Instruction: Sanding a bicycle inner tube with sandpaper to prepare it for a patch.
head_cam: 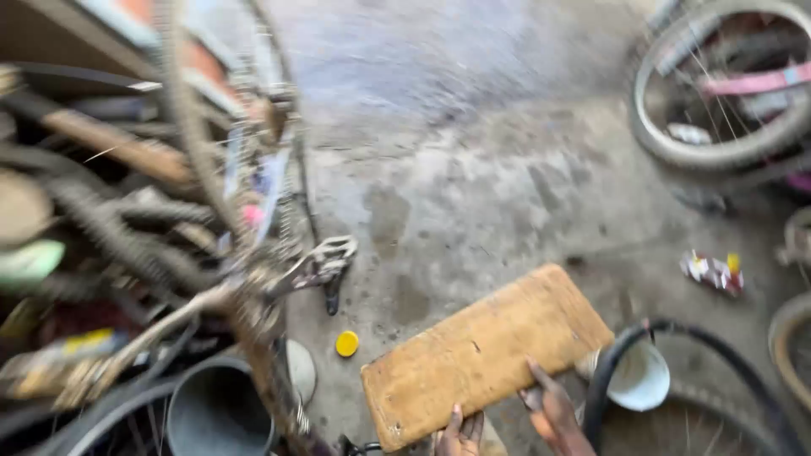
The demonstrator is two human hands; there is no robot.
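Both hands, left hand (459, 432) and right hand (553, 411), grip the near edge of the wooden board (483, 352), held just beside the white bowl (640, 377); tipped carelessly, it might knock the bowl

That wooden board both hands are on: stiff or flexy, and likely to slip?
The wooden board looks thick and flat with no sag, so probably stiff. Its worn, rough face suggests it grips well rather than slipping. The left hand and right hand both hold its near edge, hinting at some weight.
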